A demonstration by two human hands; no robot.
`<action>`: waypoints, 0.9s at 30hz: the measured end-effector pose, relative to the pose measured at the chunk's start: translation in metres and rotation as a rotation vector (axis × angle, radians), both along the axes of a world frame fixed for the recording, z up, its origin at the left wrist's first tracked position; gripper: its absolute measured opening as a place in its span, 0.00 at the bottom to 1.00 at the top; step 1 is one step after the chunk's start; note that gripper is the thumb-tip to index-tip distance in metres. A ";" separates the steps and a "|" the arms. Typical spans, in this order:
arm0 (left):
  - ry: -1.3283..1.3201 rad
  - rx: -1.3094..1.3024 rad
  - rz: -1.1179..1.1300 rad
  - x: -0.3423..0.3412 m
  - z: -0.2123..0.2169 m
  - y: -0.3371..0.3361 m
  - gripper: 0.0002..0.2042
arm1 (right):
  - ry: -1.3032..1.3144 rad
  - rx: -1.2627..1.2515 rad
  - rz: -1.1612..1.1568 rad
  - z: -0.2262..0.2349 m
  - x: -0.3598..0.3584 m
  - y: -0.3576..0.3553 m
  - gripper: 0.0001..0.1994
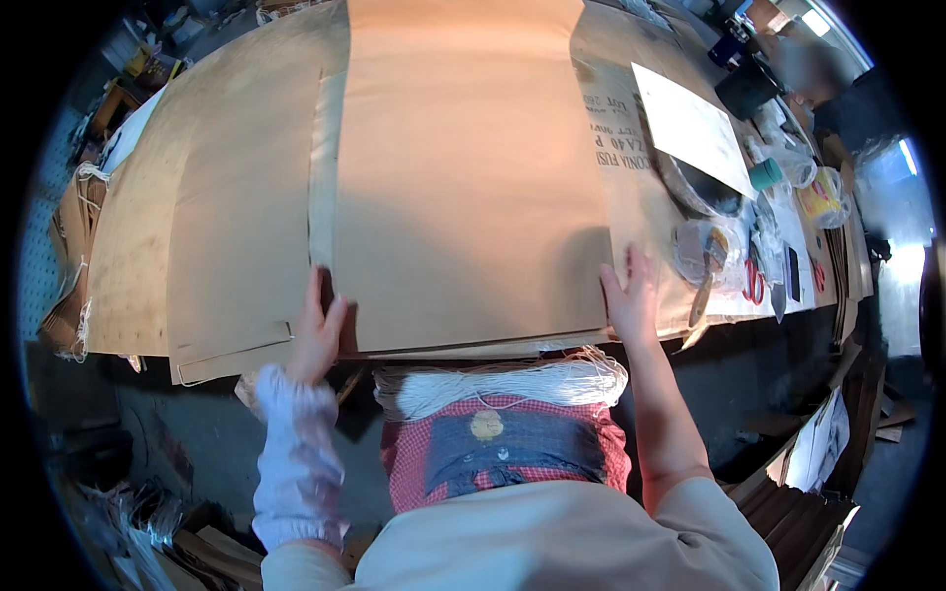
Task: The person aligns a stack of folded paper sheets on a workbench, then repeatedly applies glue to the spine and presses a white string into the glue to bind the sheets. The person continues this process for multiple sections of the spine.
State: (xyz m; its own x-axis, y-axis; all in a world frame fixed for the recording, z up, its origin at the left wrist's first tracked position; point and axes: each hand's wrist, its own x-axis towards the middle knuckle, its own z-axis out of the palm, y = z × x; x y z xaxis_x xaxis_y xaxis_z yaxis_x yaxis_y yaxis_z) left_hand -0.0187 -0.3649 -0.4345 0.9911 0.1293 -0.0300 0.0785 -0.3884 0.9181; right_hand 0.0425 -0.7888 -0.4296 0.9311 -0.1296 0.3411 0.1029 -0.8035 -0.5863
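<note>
A long brown kraft paper sheet [473, 197], perhaps the top of a stack, lies on the table in front of me and runs away to the far edge. My left hand [320, 330] is at its near left edge, thumb and fingers apart. At the near right edge, my right hand [632, 295] has its thumb against the paper and its fingers stretched forward. Neither hand visibly grips anything. A bundle of white string [493, 386] lies across my lap, over a red checked apron [409, 458] with a dark panel.
More brown paper [236, 236] covers the table on the left. To the right are a white board [695, 128] over a round dark basin [705, 187], a brush [704, 291], red-handled scissors [754, 284], a knife [778, 300] and a phone [793, 274]. Stacked brown paper [798, 517] stands lower right.
</note>
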 end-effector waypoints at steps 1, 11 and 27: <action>-0.023 -0.124 0.042 0.013 0.001 -0.006 0.28 | 0.112 0.152 0.059 -0.002 0.006 0.001 0.24; -0.155 -0.170 0.026 0.039 -0.020 -0.016 0.25 | 0.169 0.306 0.094 -0.010 0.009 -0.006 0.23; -0.182 0.697 -0.603 -0.093 -0.054 -0.116 0.06 | -0.298 -0.422 0.270 0.106 -0.030 -0.116 0.09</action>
State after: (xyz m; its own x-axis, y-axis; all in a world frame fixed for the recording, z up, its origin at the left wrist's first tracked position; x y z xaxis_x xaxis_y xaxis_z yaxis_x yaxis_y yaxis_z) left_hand -0.1120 -0.4810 -0.4883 0.8786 -0.4770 0.0230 -0.4369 -0.7836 0.4417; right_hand 0.0129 -0.9053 -0.3240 0.7678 0.3036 0.5642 0.4485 -0.8835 -0.1350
